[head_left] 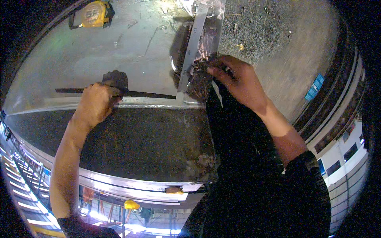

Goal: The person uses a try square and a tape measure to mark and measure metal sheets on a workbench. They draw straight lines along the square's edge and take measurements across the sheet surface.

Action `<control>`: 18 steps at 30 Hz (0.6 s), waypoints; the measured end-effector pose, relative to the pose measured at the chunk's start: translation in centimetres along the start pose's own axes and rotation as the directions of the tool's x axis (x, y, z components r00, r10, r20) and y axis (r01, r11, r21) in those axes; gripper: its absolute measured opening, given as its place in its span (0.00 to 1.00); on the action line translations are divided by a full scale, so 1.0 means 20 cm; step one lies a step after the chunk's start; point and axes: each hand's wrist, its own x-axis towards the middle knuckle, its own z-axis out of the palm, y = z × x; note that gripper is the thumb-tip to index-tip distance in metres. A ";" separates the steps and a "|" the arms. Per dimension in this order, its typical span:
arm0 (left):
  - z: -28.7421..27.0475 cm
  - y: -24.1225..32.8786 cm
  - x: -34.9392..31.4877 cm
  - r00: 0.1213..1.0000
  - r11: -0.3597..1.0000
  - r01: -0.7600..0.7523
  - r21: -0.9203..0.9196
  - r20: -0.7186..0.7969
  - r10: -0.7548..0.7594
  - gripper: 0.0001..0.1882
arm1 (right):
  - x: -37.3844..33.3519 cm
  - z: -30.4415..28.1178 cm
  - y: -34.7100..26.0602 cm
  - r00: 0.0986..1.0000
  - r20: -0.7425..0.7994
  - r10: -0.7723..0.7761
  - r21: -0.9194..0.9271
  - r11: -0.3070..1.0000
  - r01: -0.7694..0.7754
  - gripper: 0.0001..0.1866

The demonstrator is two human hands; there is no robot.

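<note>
An L-shaped steel square (pixel 193 36) with ruler markings lies on a grey metal plate (pixel 147 47); one leg points away from me, the other runs left along the plate's near edge. My left hand (pixel 97 103) is closed against a dark block (pixel 116 79) beside the left-running leg. A thin dark strip (pixel 69 91) stretches along that leg. My right hand (pixel 238 79) is pinched at the right side of the square's far-pointing leg, by dark, rough, shiny material (pixel 200 85). Whatever lies between its fingertips is too dark to name.
A yellow tape measure (pixel 95 15) rests on the plate at the far left. Dark gritty debris (pixel 258 31) covers the surface at the far right, near a blue label (pixel 314 87). A dark steel face (pixel 147 142) drops toward me. A yellow helmet (pixel 131 204) shows in the background below.
</note>
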 end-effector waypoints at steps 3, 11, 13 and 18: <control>-0.01 0.02 0.01 0.996 0.994 -0.068 -0.088 -0.060 0.062 0.06 | 0.06 0.04 -0.02 0.998 -0.038 -0.044 0.046 0.998 0.046 0.10; 0.13 0.00 0.03 0.997 0.993 -0.076 -0.089 -0.013 0.076 0.11 | 0.08 0.03 -0.08 1.000 0.019 0.011 0.103 0.995 -0.013 0.14; 0.13 0.05 0.05 0.997 0.994 -0.068 -0.082 0.024 0.070 0.12 | 0.04 0.06 -0.08 0.997 0.048 0.064 0.075 0.995 -0.068 0.10; 0.16 0.05 0.08 0.991 0.986 -0.126 -0.106 0.026 0.129 0.13 | -0.04 0.11 -0.07 0.989 0.116 0.091 0.061 0.993 -0.099 0.09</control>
